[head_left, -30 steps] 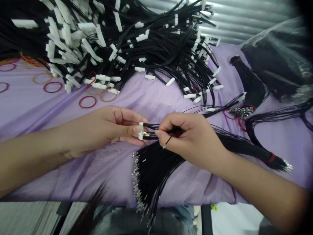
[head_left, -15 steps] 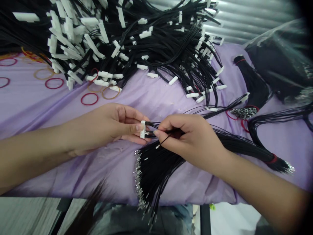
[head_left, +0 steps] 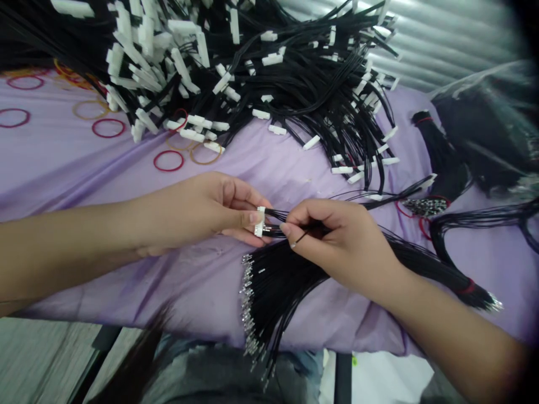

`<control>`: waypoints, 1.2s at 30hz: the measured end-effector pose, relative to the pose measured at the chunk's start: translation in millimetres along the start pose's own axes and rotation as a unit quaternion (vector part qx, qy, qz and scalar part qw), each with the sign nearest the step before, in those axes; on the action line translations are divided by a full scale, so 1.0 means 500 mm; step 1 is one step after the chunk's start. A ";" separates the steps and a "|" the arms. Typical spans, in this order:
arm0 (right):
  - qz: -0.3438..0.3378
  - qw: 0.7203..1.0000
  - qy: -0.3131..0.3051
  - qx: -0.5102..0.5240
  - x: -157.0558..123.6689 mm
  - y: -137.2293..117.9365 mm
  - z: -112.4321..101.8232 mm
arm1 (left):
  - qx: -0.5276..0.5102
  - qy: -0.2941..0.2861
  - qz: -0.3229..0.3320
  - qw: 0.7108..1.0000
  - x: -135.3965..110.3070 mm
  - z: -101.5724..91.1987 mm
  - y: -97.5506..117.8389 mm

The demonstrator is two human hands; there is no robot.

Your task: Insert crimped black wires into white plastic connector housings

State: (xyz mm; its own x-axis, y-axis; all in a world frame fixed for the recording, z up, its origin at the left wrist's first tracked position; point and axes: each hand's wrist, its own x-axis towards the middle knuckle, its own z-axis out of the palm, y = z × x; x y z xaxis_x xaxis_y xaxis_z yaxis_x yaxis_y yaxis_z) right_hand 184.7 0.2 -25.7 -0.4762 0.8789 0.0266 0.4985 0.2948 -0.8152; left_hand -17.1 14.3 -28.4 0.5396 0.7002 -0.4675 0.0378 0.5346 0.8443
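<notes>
My left hand [head_left: 236, 210] pinches a small white connector housing [head_left: 260, 222] between thumb and fingers. Thin black wires run from the housing's right side toward my right hand [head_left: 332, 230]. That hand is closed on black wires [head_left: 275, 231] just right of the housing, and one short wire end pokes out below its thumb. Below both hands lies a fanned bundle of black wires [head_left: 290, 280], its metal crimp terminals [head_left: 248, 303] in a row at the left end. My right forearm and hand cover part of this bundle.
A big heap of black cables with white connectors [head_left: 295, 84] fills the back of the purple-covered table [head_left: 193, 280]. Red rubber bands [head_left: 168, 160] lie at the left. Tied wire bundles [head_left: 438, 151] and a clear plastic bag [head_left: 488, 123] are at the right.
The view has shifted slightly, so the hands and bundle appear further right. My right hand's loose wire end now shows shorter below the thumb. Both grips are kept.
</notes>
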 end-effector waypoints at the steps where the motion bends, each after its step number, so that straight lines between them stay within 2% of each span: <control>1: 0.000 1.000 -0.001 -0.003 0.000 0.000 0.000 | 0.003 -0.001 -0.003 1.000 0.001 -0.001 0.000; 13: -0.054 0.997 0.014 -0.055 -0.001 0.011 0.006 | -0.004 0.015 -0.001 1.000 0.000 0.004 -0.001; 19: -0.054 0.996 0.010 -0.069 -0.001 0.014 0.008 | -0.004 0.021 0.005 1.000 0.002 0.003 0.000; 36: -0.135 0.973 0.066 -0.175 -0.015 0.011 0.033 | -0.010 0.051 -0.004 0.999 0.004 0.016 -0.001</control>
State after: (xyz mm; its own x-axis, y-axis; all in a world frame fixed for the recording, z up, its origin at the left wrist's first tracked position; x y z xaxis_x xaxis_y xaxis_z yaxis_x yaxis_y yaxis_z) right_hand 179.1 -11.0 -39.7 -0.5388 0.7851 0.3055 0.5945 0.6113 -0.5224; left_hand -9.5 11.9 -27.6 0.4503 0.7400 -0.4995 0.0240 0.5492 0.8353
